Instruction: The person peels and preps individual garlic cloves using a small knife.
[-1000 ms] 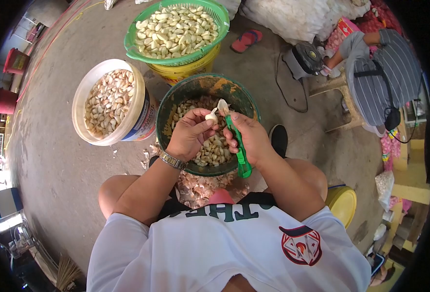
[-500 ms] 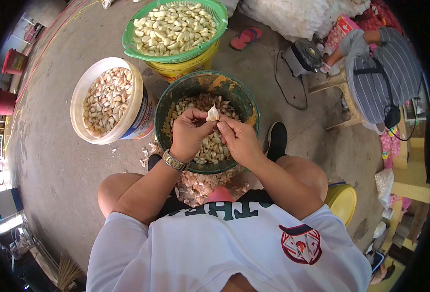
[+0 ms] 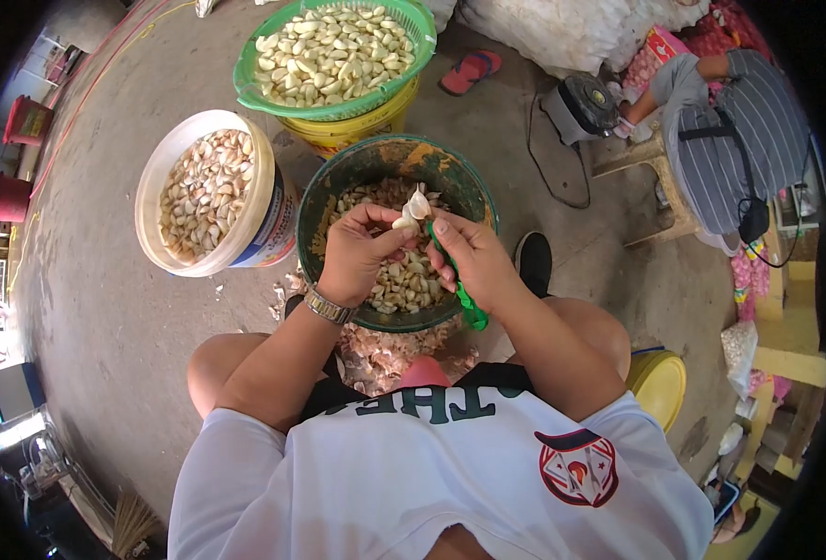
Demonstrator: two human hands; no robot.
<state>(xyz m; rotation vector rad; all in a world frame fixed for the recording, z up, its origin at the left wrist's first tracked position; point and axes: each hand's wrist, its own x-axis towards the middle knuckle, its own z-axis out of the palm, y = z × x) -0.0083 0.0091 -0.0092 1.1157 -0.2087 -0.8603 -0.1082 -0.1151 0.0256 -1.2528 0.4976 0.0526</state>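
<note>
My left hand (image 3: pixel 352 257) pinches a pale garlic clove (image 3: pixel 403 222) between thumb and fingertips. Papery white skin (image 3: pixel 418 203) stands up from the clove between both hands. My right hand (image 3: pixel 480 264) is closed around a small knife with a green handle (image 3: pixel 471 303); its blade is hardly visible. The right thumb and fingertips meet the skin. Both hands are over a dark green tub (image 3: pixel 473 177) holding garlic cloves (image 3: pixel 403 285).
A white bucket (image 3: pixel 151 177) of unpeeled cloves stands left. Beyond the tub, a green basket (image 3: pixel 245 79) of peeled cloves rests on a yellow bucket (image 3: pixel 357 131). Garlic skins (image 3: pixel 389 350) litter the floor between my legs. At right, a person (image 3: pixel 744 140) sits on a plastic chair (image 3: pixel 665 187).
The clove, mostly covered by skin before, now shows pale flesh in my left fingers while the skin pulls away toward the right. The green handle has come into view in my right hand.
</note>
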